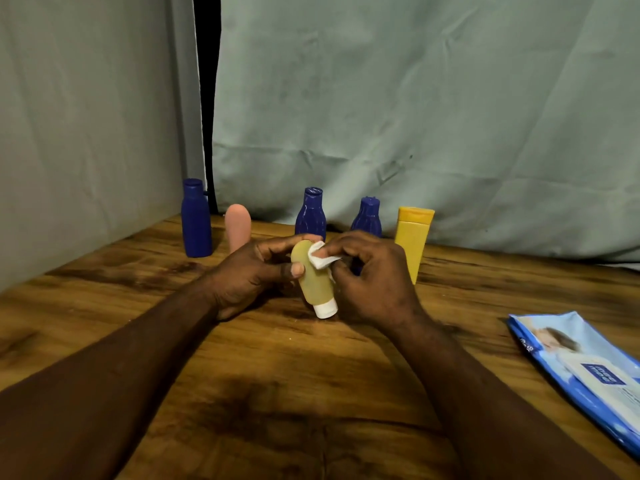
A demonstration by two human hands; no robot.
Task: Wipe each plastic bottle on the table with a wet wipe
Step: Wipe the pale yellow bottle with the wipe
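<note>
My left hand grips a small yellowish bottle with a white cap that points down toward me, held just above the wooden table. My right hand pinches a white wet wipe against the bottle's upper side. Behind my hands stand a tall blue bottle, a pink bottle, two ribbed blue bottles and a yellow bottle standing on its cap.
A blue pack of wet wipes lies flat at the table's right edge. Grey-green cloth hangs behind and to the left of the table, close behind the row of bottles.
</note>
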